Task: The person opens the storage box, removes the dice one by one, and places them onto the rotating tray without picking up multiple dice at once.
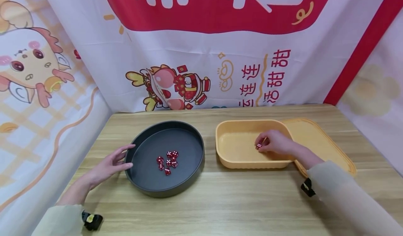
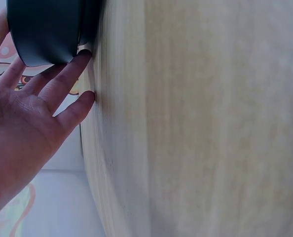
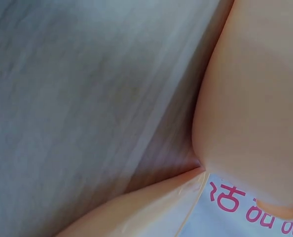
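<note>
Over the orange-yellow plastic box [image 1: 231, 141], my right hand [image 1: 277, 143] reaches in past the rim and pinches a red die [image 1: 258, 146] with white dots between thumb and fingers. Only the box's outer side [image 3: 255, 84] fills much of the right wrist view; the hand is hidden there. My left hand [image 1: 108, 166] rests its spread fingers and thumb against the left side of a round dark grey pan [image 1: 189, 145]. From the left wrist, its fingers [image 2: 62, 86] lie along the pan's outer wall [image 2: 45, 32]. Several red dice [image 1: 168, 162] lie clustered on the pan's floor.
A flat orange-yellow lid [image 1: 315, 138] lies on the wooden table [image 1: 220, 204], partly under the box's right side. Printed cloth [image 1: 201, 47] hangs behind the table and along both sides.
</note>
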{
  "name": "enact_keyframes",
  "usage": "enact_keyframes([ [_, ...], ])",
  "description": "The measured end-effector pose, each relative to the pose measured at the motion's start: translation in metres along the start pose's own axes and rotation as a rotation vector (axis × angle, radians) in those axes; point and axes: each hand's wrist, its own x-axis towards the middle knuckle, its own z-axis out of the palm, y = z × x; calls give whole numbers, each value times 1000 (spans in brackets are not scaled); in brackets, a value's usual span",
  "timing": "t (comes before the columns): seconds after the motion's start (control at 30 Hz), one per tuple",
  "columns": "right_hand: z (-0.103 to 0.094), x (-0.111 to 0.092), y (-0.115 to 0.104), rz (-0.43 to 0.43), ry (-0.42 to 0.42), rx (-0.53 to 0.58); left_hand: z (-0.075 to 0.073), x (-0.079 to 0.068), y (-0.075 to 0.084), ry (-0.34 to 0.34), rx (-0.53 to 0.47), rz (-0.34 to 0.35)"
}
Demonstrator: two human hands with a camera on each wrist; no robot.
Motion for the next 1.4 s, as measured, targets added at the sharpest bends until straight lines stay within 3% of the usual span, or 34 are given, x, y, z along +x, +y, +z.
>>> enact_keyframes([
  [0.27, -2, -4, -10, -39, 98, 56, 0, 0, 1, 2, 0, -5],
  [0.43, -9, -3, -27, -79, 184, 97, 0, 0, 1, 5, 2, -15],
  [0.57, -11, -1, -45, -56, 204, 143, 0, 0, 1, 5, 0, -18],
  [0.87, 2, 13, -76, -120, 163, 241, 0, 0, 1, 5, -11, 12],
  [1.23, 37, 44, -118, -265, 114, 242, -1, 1, 1, 3, -7, 0],
  [1.4, 53, 62, -140, -289, 45, 240, -1, 1, 0, 2, -11, 3],
])
